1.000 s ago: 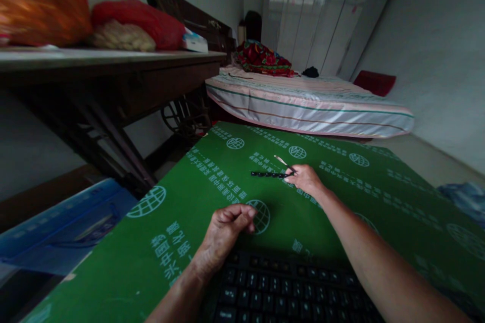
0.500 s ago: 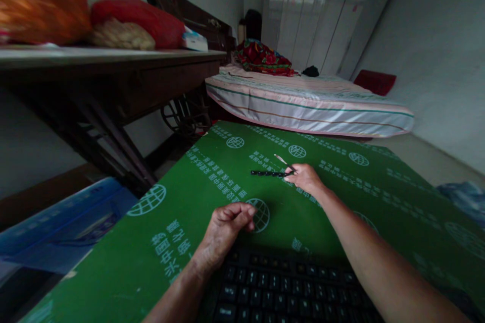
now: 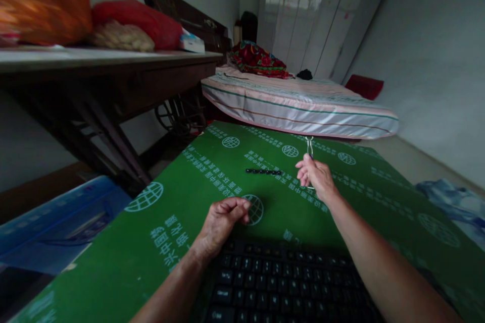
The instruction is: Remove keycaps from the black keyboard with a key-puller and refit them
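Note:
My right hand (image 3: 316, 176) is closed on a wire keycap puller (image 3: 309, 146), its silver wire prongs pointing away from me. The fingers cover most of its handle. To the left of that hand, a row of several small black keycaps (image 3: 263, 172) lies on the green board (image 3: 197, 212). My left hand (image 3: 229, 217) rests in a loose fist on the board beside the keyboard's upper left corner, with nothing visible in it. Closest to me is a black keyboard (image 3: 284, 287). Parts of its top row look bare of caps, though dimly.
A blue plastic bin (image 3: 68, 222) stands below the board's left edge. Beyond the board is a bed (image 3: 295, 101) with a striped cover. On the left, a raised table (image 3: 113, 60) carries a red bag (image 3: 138, 20) and an orange bag (image 3: 45, 0).
My right hand has moved right, away from the end of the keycap row, and the puller has swung to point straight away from me. My left hand stays at the same place.

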The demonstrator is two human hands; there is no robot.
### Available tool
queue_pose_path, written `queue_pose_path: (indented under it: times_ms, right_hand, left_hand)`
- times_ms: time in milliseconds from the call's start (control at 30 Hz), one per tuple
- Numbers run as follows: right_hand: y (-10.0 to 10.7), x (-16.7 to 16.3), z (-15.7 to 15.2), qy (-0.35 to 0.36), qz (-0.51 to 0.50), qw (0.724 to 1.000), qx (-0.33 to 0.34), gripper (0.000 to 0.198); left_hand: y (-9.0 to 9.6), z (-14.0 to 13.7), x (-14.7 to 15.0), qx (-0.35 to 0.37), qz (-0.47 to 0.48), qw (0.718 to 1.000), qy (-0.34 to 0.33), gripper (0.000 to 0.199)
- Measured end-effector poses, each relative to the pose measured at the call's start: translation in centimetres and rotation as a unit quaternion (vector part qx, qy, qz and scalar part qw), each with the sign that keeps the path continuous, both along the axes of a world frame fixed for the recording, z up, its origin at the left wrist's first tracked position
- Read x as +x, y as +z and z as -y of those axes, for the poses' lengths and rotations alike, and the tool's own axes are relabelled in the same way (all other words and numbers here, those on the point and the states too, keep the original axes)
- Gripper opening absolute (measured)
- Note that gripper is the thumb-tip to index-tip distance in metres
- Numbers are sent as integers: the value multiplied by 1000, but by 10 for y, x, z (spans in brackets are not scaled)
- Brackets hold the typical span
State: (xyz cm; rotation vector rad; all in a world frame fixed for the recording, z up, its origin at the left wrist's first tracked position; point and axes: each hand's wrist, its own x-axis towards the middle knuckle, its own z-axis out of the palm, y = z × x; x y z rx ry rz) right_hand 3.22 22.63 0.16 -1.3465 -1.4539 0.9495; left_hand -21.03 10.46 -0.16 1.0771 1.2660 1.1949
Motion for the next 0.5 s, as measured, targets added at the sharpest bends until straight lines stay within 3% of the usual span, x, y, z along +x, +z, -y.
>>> queue_pose_path:
  times_ms: [133, 333, 500]
  right_hand:
    - [19, 9, 52, -44, -55, 997, 37, 66]
    - [15, 18, 122, -117, -60, 991, 36, 60]
    - [12, 19, 154, -11, -74, 996, -54, 44]
  left_hand:
    - [3, 1, 3, 15, 11, 1000, 3, 23]
    - [2, 2, 6, 23, 15, 1000, 3, 25]
    - [-1, 0, 7, 34, 1, 999, -6, 28]
